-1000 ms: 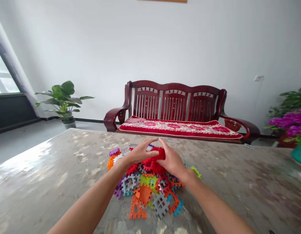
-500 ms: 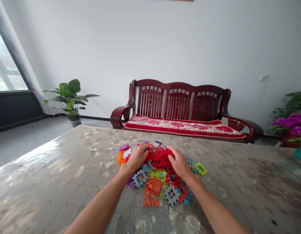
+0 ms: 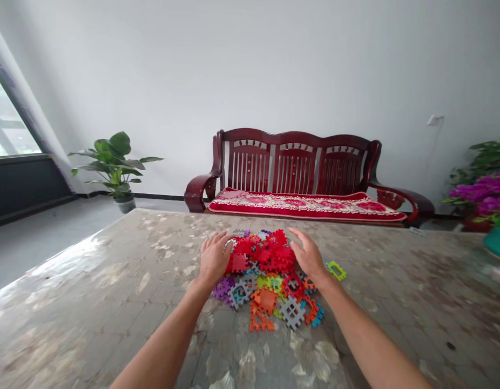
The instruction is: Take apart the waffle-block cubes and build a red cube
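A heap of toothed plastic building pieces lies on the table between my hands. Red pieces (image 3: 276,254) cover its top and far part. Nearer to me are a grey lattice piece (image 3: 292,312), orange pieces (image 3: 265,300), lime-green pieces (image 3: 269,283) and purple pieces (image 3: 223,289). My left hand (image 3: 216,256) is at the heap's left side, fingers stretched and apart, holding nothing. At the right side, my right hand (image 3: 308,255) is open too, thumb and fingers spread beside the red pieces. Whether the fingertips touch the heap I cannot tell.
The table (image 3: 124,292) has a patterned, shiny cover. Behind it stands a dark red wooden bench (image 3: 294,162) with a red floral cushion (image 3: 306,205). A potted plant (image 3: 118,167) is at the left; purple flowers (image 3: 485,194) in a teal pot (image 3: 498,246) are at the right.
My hands have let go of the red pieces and moved apart to either side. The red pieces now lie spread over the top of the heap.
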Demonstrator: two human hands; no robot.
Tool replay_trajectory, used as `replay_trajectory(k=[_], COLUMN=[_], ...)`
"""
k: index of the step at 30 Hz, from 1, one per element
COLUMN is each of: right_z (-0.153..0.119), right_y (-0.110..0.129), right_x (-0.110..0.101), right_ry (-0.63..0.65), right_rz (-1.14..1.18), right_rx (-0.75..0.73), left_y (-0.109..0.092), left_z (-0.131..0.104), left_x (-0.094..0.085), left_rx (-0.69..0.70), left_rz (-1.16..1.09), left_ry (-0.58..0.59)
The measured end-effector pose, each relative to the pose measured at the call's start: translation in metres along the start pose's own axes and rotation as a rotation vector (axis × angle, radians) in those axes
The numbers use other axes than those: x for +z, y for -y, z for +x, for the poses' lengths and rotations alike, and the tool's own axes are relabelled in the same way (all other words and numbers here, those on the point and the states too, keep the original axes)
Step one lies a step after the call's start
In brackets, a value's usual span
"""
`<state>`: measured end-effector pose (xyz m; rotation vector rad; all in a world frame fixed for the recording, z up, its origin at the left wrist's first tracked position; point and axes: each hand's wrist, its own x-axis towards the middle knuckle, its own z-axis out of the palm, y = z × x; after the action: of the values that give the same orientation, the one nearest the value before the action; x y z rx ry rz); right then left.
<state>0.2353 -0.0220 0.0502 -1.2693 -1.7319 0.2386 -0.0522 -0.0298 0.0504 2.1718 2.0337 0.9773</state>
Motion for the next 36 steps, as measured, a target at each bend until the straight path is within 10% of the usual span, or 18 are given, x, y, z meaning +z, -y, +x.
replay_trajectory(k=[6,12,19,36], right_z=[-0.039,-0.062,-0.053,-0.051], right_y=[-0.057,-0.098,-0.101,-0.104], right_x=[-0.054,-0.074,-0.068,-0.066], right_ry=[-0.263,-0.274,-0.027,-0.002], right_rz=[-0.394,-0.527,-0.604,-0.593], right_rx=[0.168,0.455,0.415,0.326], left_y=[0.029,0.039,0.038,0.035], left_z=[-0.023,-0.024,-0.025,-0.025], left_x=[0.001,0.013,0.015,0.017], left_rx=[-0.311,-0.242,-0.172,-0.148], left_rz=[0.089,0.066,0.105,0.097], left_ry=[0.043,0.145,0.157,0.163])
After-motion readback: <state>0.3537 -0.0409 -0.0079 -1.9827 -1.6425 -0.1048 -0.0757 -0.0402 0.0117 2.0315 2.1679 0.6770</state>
